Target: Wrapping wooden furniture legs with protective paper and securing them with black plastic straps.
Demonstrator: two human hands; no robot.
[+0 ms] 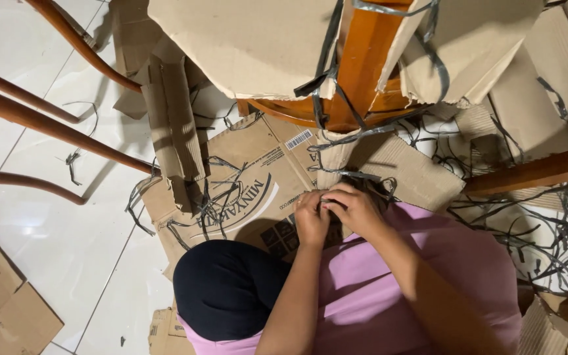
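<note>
Both the left hand (311, 220) and right hand (355, 207) pinch grey tape (353, 175) on the cardboard (399, 167); best peeled low and steadily so strips don't snap.

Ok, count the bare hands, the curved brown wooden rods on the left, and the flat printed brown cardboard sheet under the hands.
Bare hands: 2, left hand, right hand
Curved brown wooden rods: 4
Flat printed brown cardboard sheet: 1
Total: 7
</note>
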